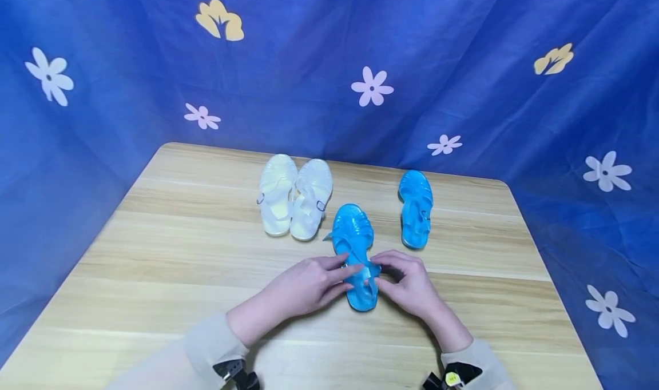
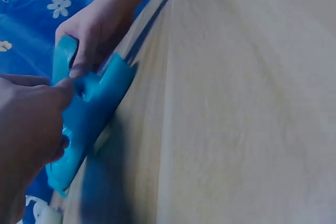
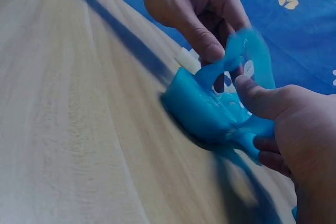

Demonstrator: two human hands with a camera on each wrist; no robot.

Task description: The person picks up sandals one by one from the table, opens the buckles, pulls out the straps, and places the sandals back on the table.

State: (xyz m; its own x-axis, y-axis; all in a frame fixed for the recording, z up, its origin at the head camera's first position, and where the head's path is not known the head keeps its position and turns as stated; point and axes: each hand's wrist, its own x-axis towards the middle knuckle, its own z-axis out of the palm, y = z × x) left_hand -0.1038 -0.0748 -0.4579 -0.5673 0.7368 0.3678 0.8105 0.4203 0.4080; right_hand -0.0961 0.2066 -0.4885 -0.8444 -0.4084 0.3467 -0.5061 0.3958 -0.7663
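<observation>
On a pale wood-grain table (image 1: 180, 253), left hand (image 1: 315, 282) (eight o'clock) and right hand (image 1: 409, 281) (four) grip a strappy blue plastic sandal (image 1: 355, 242) pointing toward twelve.

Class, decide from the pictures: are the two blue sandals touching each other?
Apart. The head view shows bare tabletop between the nearer blue sandal and the farther blue sandal.

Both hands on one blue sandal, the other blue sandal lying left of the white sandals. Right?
Not quite: the other blue sandal lies right of the white sandals, as the head view shows. The left hand and right hand are indeed both on one blue sandal.
</observation>
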